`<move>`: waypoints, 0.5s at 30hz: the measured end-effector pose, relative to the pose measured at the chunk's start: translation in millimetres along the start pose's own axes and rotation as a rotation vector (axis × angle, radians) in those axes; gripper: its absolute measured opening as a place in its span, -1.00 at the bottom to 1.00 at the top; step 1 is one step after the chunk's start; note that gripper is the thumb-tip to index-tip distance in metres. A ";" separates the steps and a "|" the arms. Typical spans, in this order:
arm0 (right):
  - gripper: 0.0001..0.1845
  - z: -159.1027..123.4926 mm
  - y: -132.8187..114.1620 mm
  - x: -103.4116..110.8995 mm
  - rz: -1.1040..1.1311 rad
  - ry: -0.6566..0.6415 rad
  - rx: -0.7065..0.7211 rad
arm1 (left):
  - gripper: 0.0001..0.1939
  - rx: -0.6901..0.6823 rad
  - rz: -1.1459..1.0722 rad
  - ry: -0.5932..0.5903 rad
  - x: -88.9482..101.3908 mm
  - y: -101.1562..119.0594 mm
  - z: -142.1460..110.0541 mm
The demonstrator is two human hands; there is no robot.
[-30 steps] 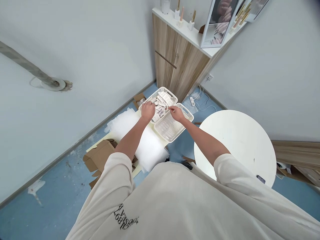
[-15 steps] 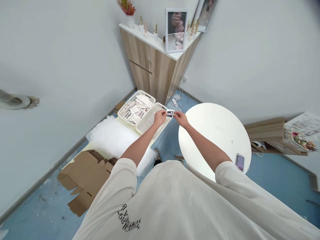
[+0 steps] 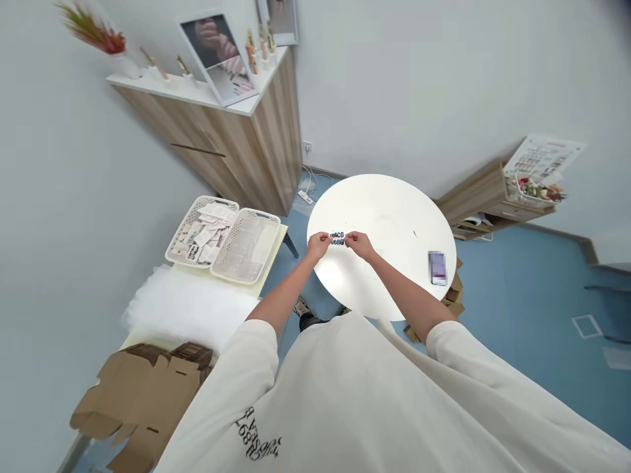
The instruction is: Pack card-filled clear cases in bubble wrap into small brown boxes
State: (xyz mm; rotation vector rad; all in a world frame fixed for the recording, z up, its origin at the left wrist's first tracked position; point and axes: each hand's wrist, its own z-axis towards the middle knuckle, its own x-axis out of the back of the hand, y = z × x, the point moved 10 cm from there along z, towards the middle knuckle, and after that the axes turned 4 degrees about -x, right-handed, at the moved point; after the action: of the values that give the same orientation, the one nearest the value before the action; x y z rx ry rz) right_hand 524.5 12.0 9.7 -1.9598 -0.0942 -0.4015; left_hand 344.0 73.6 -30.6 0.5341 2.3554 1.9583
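A small card of press-on nails, with two rows of dark oval pieces, is stretched level between my hands. My left hand pinches its left edge with closed fingers. At the opposite edge, my right hand grips it in the same way. Both hands are over the left part of a round white table; how far above its surface I cannot tell.
Left of the table stand a basket of paper-like packets and a second basket with clear plastic inside. White padding and flattened cardboard lie nearer. A phone rests on the table's right. A wooden cabinet stands behind.
My view has turned right. Both hands, still pinching the card, have moved from the gap beside the baskets to over the round table.
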 end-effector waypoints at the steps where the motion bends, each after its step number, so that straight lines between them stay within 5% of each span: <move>1: -0.82 -5.7 11.9 11.9 0.006 0.009 -0.015 | -0.87 0.015 0.012 -0.014 -15.5 -3.9 -3.9; 8: -0.87 -43.7 96.1 76.6 0.027 0.076 -0.132 | -0.67 0.095 0.193 -0.179 -111.6 -24.2 -37.6; 15: -0.71 -74.8 151.8 100.0 0.178 0.063 -0.229 | -0.67 0.132 0.253 -0.250 -171.0 -33.7 -67.6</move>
State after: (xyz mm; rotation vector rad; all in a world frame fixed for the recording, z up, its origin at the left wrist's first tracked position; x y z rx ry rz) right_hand 638.4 -130.3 -64.0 -2.1579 0.1726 -0.3686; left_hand 480.4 -43.4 -81.8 1.0651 2.3634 1.7056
